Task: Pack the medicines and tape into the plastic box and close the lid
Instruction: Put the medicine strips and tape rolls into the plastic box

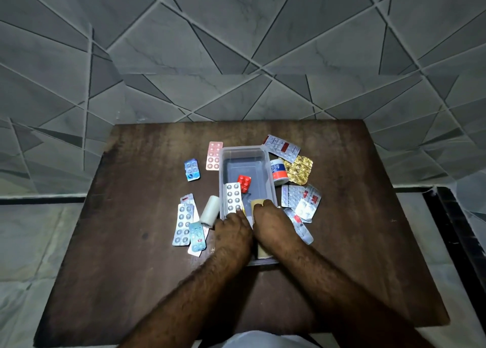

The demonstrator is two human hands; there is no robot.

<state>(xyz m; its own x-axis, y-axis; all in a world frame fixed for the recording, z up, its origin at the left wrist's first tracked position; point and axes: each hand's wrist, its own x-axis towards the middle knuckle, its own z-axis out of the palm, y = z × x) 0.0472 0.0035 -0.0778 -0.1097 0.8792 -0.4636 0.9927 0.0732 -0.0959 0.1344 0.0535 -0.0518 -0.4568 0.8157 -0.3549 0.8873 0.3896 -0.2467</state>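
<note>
The clear plastic box (271, 179) stands open at the middle of the table, with a red blister pack (244, 182) lying inside it. A silver blister strip (233, 198) leans against the box's left wall, and my left hand (232, 229) pinches its near end. My right hand (271, 221) grips a tan strip (256, 203) at the box's near rim. A white tape roll (209, 211) lies just left of the box. A labelled adhesive tape roll (278, 173) stands by the right wall. A flat piece (265, 262), perhaps the lid, shows under my wrists.
On the dark wooden table (131, 269), pink (213, 155) and blue (191, 169) blister packs lie to the left, with silver strips (182, 224) and a teal pack (197, 236) nearer. A gold pack (298, 170) and several silver strips (299, 199) lie to the right.
</note>
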